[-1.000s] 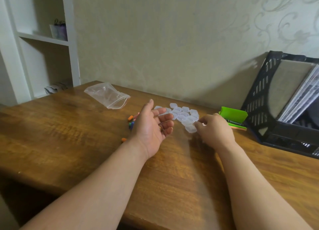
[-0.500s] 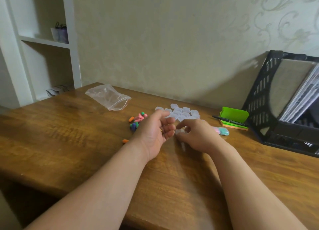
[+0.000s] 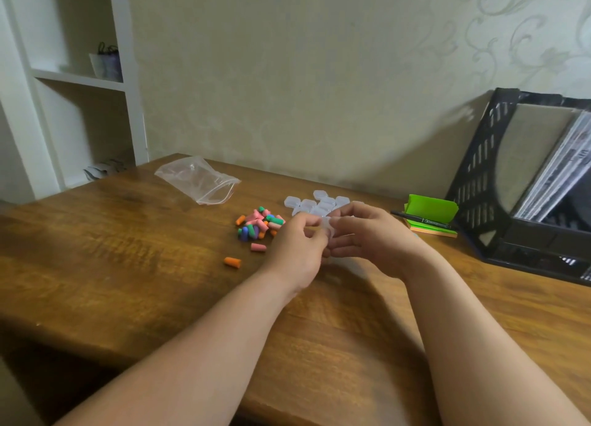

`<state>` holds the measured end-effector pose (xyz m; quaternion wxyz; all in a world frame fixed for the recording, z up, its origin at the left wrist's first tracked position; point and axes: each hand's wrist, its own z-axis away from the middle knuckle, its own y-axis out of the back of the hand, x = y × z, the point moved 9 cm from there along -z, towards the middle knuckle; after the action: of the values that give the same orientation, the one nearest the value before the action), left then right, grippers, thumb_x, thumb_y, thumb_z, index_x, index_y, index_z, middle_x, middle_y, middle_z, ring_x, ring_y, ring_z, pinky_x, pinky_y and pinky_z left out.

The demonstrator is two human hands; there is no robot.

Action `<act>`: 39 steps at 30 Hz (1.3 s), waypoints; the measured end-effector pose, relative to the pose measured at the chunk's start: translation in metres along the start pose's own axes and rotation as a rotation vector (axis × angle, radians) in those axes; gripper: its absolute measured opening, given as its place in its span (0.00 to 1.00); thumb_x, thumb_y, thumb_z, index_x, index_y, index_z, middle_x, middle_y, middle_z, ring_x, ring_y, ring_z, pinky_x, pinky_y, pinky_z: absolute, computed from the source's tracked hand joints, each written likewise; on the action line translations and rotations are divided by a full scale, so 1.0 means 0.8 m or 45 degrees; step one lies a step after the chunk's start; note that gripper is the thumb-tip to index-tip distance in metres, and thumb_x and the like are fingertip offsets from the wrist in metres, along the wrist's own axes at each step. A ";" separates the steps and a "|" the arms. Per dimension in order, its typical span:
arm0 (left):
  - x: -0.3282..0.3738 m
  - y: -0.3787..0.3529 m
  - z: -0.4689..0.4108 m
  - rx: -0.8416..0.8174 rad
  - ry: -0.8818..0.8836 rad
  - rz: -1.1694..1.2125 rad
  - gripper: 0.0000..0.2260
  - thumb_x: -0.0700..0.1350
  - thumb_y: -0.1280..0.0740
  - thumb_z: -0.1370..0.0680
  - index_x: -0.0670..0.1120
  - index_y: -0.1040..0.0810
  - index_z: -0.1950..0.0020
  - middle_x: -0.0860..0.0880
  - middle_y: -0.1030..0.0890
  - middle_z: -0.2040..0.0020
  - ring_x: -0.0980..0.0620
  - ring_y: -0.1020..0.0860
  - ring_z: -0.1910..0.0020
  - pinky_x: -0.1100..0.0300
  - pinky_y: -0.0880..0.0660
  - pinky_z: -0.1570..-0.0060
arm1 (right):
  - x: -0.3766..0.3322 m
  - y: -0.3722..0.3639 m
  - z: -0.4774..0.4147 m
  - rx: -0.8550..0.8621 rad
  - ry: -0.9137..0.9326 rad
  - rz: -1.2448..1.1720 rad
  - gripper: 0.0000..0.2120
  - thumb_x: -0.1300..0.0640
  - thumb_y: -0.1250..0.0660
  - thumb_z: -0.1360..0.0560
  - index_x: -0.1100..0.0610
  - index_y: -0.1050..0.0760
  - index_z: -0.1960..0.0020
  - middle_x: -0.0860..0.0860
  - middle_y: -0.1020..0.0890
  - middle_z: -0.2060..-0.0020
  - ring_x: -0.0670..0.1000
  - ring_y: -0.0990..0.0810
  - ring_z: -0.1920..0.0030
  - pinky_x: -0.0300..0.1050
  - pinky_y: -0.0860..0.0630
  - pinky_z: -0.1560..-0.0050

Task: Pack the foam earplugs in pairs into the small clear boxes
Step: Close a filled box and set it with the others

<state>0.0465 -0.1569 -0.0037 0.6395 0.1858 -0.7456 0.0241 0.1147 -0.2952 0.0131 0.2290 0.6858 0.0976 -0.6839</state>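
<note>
Closed up since a second ago: left grip (image 3: 297, 246) no longer palm-up and spread but curled, right grip (image 3: 371, 237) drawn back from the cluster of boxes to meet it. Now pinching one small clear box (image 3: 329, 228) between the two, fingertips of both on its edges, held just above the tabletop (image 3: 128, 249) and in front of the other clear boxes (image 3: 316, 203). Cannot tell whether lid up or down, nor whether anything inside: blurred, and mostly covered by fingers. Counting: one box in hand; some seven loose ones showing behind, touching one another, tally unsure where knuckles cover the row. Left of the left grip, one heap of foam earplugs (image 3: 259, 222) in pink, green, orange and blue, too overlapped to count; two strays apart from it, one pink earplug (image 3: 258, 247) just beside the left grip, one orange earplug (image 3: 232, 261) nearer the front edge. Farther back on the left, one clear zip bag (image 3: 198, 179) lying flat. Off to the right, one green note pad (image 3: 430, 209) with one black pen (image 3: 422, 222) in front of it, and one black file rack (image 3: 479, 176), cut off by the right edge.
</note>
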 end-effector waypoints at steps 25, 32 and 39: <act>-0.013 -0.002 -0.005 -0.013 0.081 0.153 0.08 0.47 0.26 0.20 0.56 0.19 0.42 0.48 0.14 0.43 0.49 0.14 0.45 0.46 0.14 0.43 | 0.008 -0.001 0.005 -0.098 -0.019 0.092 0.04 0.60 0.29 0.18 0.58 0.20 0.44 0.65 0.13 0.48 0.66 0.13 0.43 0.55 0.16 0.43; -0.013 0.000 -0.004 -0.010 0.083 0.153 0.09 0.45 0.25 0.21 0.55 0.19 0.43 0.48 0.14 0.44 0.48 0.14 0.45 0.46 0.15 0.42 | 0.008 -0.004 0.007 -0.137 -0.031 0.071 0.04 0.62 0.28 0.19 0.58 0.20 0.44 0.66 0.13 0.46 0.66 0.13 0.42 0.54 0.16 0.43; -0.008 0.000 0.002 -0.034 0.080 0.111 0.11 0.45 0.25 0.22 0.56 0.20 0.43 0.49 0.15 0.43 0.48 0.15 0.42 0.46 0.15 0.41 | 0.008 -0.004 0.005 -0.164 -0.018 0.056 0.07 0.65 0.28 0.19 0.61 0.20 0.42 0.66 0.14 0.44 0.66 0.13 0.42 0.64 0.19 0.33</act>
<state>0.0460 -0.1560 -0.0103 0.6633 0.1435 -0.7329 0.0478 0.1101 -0.2952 0.0062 0.2884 0.6667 0.1245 -0.6759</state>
